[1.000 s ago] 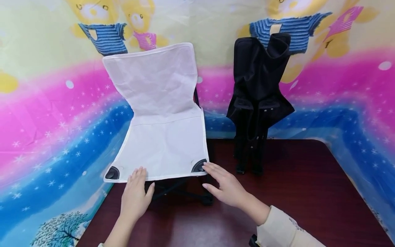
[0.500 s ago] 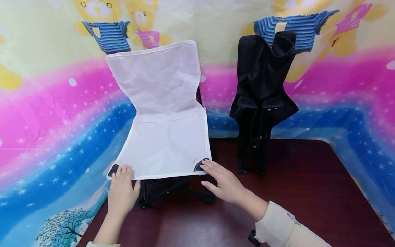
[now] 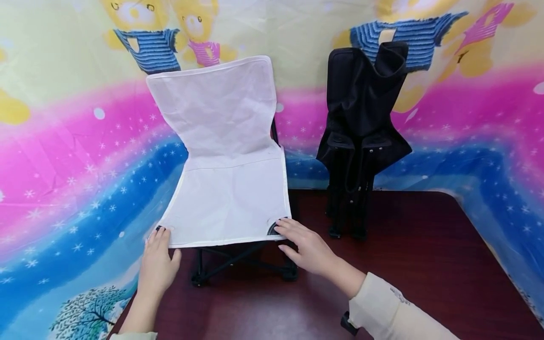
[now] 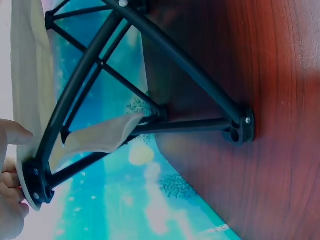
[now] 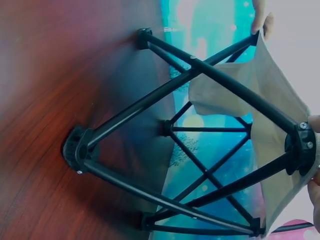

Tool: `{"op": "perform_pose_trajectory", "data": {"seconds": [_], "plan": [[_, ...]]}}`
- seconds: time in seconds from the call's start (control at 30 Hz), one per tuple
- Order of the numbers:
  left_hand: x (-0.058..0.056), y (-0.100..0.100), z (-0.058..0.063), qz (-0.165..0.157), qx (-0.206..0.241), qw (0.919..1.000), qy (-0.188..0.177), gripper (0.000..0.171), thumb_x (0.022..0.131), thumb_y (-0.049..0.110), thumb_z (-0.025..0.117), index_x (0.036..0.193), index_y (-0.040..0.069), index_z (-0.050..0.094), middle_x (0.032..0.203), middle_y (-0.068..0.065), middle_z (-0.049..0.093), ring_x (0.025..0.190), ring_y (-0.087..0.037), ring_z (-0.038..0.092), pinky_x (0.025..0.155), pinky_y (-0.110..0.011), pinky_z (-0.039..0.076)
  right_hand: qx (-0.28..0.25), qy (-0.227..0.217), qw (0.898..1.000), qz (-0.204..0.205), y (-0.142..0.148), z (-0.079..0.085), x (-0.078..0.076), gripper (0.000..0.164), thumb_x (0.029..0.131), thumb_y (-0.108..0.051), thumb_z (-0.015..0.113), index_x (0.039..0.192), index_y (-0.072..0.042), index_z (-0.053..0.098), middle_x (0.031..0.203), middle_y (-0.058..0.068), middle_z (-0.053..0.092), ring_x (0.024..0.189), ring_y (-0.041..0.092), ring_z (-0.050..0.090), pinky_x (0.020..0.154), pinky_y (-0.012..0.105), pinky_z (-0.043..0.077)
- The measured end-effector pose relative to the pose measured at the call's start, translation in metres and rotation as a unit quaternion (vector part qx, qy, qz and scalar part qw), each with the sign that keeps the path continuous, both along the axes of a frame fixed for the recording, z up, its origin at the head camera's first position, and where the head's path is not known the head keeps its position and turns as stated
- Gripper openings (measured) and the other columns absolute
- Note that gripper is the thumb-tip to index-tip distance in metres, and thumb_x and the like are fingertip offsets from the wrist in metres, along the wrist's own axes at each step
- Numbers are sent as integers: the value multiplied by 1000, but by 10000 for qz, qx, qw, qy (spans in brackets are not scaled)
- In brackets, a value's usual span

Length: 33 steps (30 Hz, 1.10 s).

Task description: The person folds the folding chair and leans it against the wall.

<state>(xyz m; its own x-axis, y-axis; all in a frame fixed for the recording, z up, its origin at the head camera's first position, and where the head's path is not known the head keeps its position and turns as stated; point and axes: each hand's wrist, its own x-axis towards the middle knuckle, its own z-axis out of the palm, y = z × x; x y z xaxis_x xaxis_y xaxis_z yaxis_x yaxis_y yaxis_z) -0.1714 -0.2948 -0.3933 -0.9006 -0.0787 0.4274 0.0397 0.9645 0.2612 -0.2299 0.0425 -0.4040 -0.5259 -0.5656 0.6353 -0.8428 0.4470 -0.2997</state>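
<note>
A folding chair (image 3: 229, 198) with a white fabric seat and back stands unfolded on the table. My left hand (image 3: 156, 267) rests its fingers on the seat's front left corner, covering most of the dark corner patch there. At the front right corner, the fingers of my right hand (image 3: 312, 248) lie straight over the other black patch (image 3: 273, 229), thumb apart below the edge. Both wrist views show the black tube frame (image 5: 240, 95) crossing under the seat, its feet (image 4: 243, 127) on the tabletop.
A black folded chair (image 3: 365, 104) stands upright to the right, near the back edge of the dark red-brown wooden table (image 3: 403, 278). Behind both chairs hangs a colourful cloth backdrop (image 3: 63, 156) with cartoon bears.
My left hand has slid left along the seat's front edge to its corner, uncovering the frame foot below. The right hand stays at its corner. The head view has shifted slightly.
</note>
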Motion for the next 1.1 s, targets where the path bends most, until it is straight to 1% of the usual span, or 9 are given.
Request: {"op": "perform_pose_trajectory", "data": {"seconds": [0.17, 0.3, 0.43, 0.53, 0.67, 0.8, 0.9, 1.03, 1.1], "plan": [[-2, -7, -2, 35, 170, 9998, 51, 47, 79, 1, 48, 123, -12, 38, 126, -29, 35, 121, -40, 24, 99, -49, 15, -86, 348, 9993, 72, 1, -4, -6, 42, 69, -4, 69, 110, -5, 59, 117, 8, 53, 114, 20, 43, 90, 32, 37], [-2, -11, -4, 234, 136, 9994, 236, 45, 77, -6, 44, 122, -8, 42, 125, -25, 39, 119, -36, 31, 90, -51, 30, -175, 724, 9971, 163, 1, -8, -11, 44, 67, 4, 68, 109, -4, 60, 115, 8, 55, 111, 20, 46, 90, 30, 38], [-3, -14, -8, 397, 14, 9971, 643, 44, 75, -11, 44, 118, -6, 48, 121, -21, 45, 114, -34, 38, 72, -50, 41, -231, 1027, 9942, 203, 2, -12, -15, 44, 66, 5, 68, 108, -4, 60, 114, 8, 56, 109, 19, 47, 89, 28, 38], [-5, -16, -13, 403, -22, 9940, 1012, 43, 73, -13, 45, 115, -6, 51, 119, -20, 48, 112, -32, 42, 68, -48, 42, -267, 1203, 9921, 226, 3, -14, -17, 45, 65, 5, 68, 108, -4, 61, 113, 8, 56, 108, 19, 48, 88, 29, 39], [-8, -19, -20, 297, -139, 9870, 1576, 43, 71, -17, 46, 112, -6, 54, 115, -19, 51, 111, -30, 44, 74, -48, 42, -362, 1381, 9893, 302, 4, -16, -19, 47, 63, 7, 69, 108, -3, 60, 111, 9, 57, 106, 21, 50, 86, 29, 41], [-12, -22, -22, 75, -273, 9788, 2029, 43, 70, -19, 46, 110, -7, 54, 114, -20, 52, 112, -29, 43, 82, -47, 40, -456, 1441, 9880, 331, 5, -17, -20, 47, 62, 8, 69, 107, -2, 60, 111, 11, 57, 104, 22, 51, 85, 30, 42], [-15, -24, -22, -28, -277, 9763, 2145, 41, 71, -20, 46, 110, -8, 54, 114, -21, 52, 110, -31, 44, 84, -47, 38, -513, 1437, 9878, 313, 5, -17, -22, 46, 62, 8, 69, 106, -2, 61, 110, 11, 57, 104, 22, 52, 85, 29, 42], [-16, -24, -21, 4, -228, 9775, 2098, 41, 71, -21, 45, 109, -9, 54, 113, -22, 52, 106, -34, 46, 84, -47, 38, -597, 1476, 9868, 307, 7, -18, -23, 43, 64, 6, 67, 106, -2, 61, 109, 11, 58, 103, 22, 52, 84, 29, 42], [-16, -25, -22, 50, -200, 9786, 2048, 41, 71, -21, 45, 110, -9, 54, 113, -22, 52, 106, -34, 46, 84, -47, 39, -649, 1553, 9853, 307, 7, -19, -23, 36, 70, 3, 65, 105, -2, 61, 108, 12, 58, 102, 22, 53, 84, 29, 42]]}}
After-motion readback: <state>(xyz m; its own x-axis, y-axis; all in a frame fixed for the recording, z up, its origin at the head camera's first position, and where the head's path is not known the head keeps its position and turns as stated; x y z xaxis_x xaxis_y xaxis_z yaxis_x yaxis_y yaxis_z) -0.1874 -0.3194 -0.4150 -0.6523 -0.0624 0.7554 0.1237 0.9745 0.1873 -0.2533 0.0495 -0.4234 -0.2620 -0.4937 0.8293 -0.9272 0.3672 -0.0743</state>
